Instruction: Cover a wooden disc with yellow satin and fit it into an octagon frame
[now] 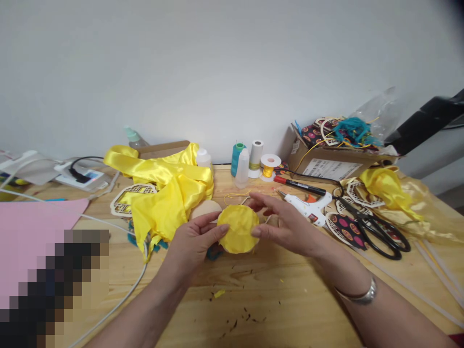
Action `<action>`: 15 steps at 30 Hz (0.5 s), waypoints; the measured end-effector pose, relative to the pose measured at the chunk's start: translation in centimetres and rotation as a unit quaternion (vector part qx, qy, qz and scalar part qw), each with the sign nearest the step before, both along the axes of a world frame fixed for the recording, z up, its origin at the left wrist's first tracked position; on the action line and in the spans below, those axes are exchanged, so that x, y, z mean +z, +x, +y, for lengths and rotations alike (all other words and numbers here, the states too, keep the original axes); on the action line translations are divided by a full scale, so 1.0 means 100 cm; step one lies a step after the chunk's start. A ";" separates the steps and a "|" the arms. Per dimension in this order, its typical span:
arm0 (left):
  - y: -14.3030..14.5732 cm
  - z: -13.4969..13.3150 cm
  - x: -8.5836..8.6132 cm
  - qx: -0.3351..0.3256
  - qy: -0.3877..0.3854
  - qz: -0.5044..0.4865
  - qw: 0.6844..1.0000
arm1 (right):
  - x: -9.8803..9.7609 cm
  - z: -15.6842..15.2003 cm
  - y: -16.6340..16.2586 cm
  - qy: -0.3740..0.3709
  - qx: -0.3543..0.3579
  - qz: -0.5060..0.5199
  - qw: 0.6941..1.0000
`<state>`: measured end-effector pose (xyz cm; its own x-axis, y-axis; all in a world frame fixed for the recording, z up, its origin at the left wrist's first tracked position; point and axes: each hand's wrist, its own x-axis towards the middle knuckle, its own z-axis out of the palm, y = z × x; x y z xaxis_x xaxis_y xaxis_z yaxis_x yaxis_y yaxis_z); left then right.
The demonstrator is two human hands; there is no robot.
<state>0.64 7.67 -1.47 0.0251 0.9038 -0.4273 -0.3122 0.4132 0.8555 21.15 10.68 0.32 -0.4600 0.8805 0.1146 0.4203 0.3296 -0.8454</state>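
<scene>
A round disc covered in yellow fabric is held up above the wooden table in front of me. My left hand grips its left edge, thumb on the face and fingers behind. At the right edge, my right hand has its thumb on the rim, with the other fingers curved around the back. Behind the left fingers lies a plain pale disc, partly hidden. Shiny yellow satin cloth is heaped to the left, beside a cut-out lattice piece.
A white glue gun, a red-capped marker and large black scissors lie to the right. Thread spools and a squeeze bottle stand behind. A full cardboard box sits back right; a white cable runs left.
</scene>
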 end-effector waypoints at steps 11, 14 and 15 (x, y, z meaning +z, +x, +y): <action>0.003 -0.005 -0.002 -0.036 0.027 0.005 0.999 | -0.014 0.004 -0.015 -0.134 -0.093 0.103 0.981; 0.004 -0.005 0.000 -0.036 0.031 0.010 0.999 | -0.010 0.003 -0.015 -0.146 -0.098 0.106 0.979; 0.004 -0.005 0.000 -0.034 0.033 0.014 0.999 | -0.009 0.003 -0.016 -0.153 -0.097 0.112 0.977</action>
